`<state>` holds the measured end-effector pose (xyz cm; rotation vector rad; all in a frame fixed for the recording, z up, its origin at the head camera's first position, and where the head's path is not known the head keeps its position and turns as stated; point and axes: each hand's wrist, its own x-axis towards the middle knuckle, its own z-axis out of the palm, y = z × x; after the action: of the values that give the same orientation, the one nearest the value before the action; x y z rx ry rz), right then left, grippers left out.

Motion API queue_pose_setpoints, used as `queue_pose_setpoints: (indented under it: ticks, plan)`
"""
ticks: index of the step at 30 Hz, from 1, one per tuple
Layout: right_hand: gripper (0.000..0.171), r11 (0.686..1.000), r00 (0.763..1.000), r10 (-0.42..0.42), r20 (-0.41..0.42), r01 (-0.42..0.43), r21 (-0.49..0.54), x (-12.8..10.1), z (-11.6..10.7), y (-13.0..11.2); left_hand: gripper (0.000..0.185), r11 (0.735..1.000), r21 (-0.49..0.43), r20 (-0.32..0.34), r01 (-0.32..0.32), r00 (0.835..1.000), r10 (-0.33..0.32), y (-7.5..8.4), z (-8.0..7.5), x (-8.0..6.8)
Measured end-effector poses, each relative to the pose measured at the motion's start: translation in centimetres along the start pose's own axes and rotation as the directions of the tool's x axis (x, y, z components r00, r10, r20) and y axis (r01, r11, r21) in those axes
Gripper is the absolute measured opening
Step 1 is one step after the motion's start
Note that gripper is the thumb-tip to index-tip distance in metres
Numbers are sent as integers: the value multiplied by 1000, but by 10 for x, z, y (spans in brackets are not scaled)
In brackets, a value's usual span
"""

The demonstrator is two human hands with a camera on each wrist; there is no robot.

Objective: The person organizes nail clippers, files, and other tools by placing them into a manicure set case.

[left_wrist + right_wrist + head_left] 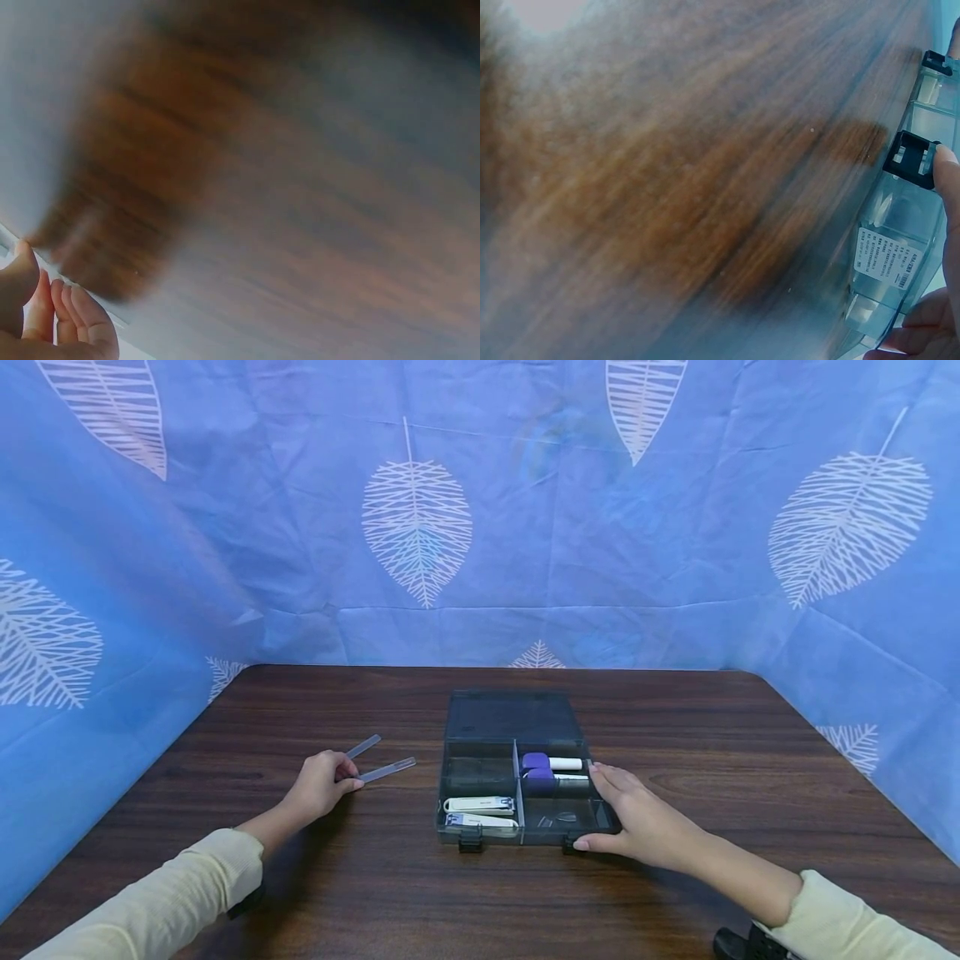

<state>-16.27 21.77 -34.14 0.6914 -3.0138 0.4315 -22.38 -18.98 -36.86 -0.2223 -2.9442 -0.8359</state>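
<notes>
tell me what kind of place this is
Probably a staged recording booth, not a lived-in room: a dark wooden table is walled on three sides by blue leaf-print cloth, with only a compartment box and two strips.

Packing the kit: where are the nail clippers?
In the head view, the nail clippers lie in the grey box's front-left compartment, left of the right hand.

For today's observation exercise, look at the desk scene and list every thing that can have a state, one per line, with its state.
Smoky clear plastic organiser box: open, lid laid back flat.
Two clear flat plastic strips: outside the box, on the dark wooden table.
Left hand: pinches the nearer strip's end.
Right hand: open, rests against the box's right side.
White nail clippers: lying in the front left compartment.
Purple-capped white tubes: lying in the back right compartment.
</notes>
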Motion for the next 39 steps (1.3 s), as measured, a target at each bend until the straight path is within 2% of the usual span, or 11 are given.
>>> queue_pose_setpoints:
  ticks: [11, 21, 32, 39]
  plan:
    - [102, 1000, 1000, 16, 4, -16, 2, 1, 1, 1, 9, 999, 10, -17, -39, 999, 40, 1, -2, -3]
    - [101, 1000, 1000, -5, -2, 5, -5, 0, 1, 1, 6, 993, 47, -29, -110, 993, 111, 1, -2, -4]
    - [100, 1000, 1000, -14, -7, 14, -9, 0, 1, 1, 4, 977, 24, -108, -211, 971, 213, 4, -1, -4]
    - [100, 1000, 1000, -10, -11, 10, -3, 0, 1, 1, 5, 973, 1, -178, -230, 958, 226, 13, 2, -1]
